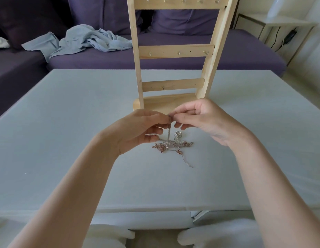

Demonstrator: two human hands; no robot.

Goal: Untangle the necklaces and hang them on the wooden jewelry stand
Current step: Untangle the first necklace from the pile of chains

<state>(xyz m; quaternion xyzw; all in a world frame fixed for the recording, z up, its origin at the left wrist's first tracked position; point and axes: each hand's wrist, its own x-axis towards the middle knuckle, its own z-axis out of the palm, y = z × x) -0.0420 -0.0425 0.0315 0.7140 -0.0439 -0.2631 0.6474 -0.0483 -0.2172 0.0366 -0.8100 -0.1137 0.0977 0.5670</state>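
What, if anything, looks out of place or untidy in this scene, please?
The necklaces lie in a knotted heap on the table, with one strand pinched by the left hand and right hand. A blue garment lies crumpled on the sofa. The jewelry stand holds nothing.

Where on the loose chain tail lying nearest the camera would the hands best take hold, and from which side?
Probably at its free end, pinched from above on the near right side. That thin tail trails clear of the tangled necklaces onto bare table, so fingertips can close there without catching other strands. Both the left hand and right hand already pinch a lifted strand.
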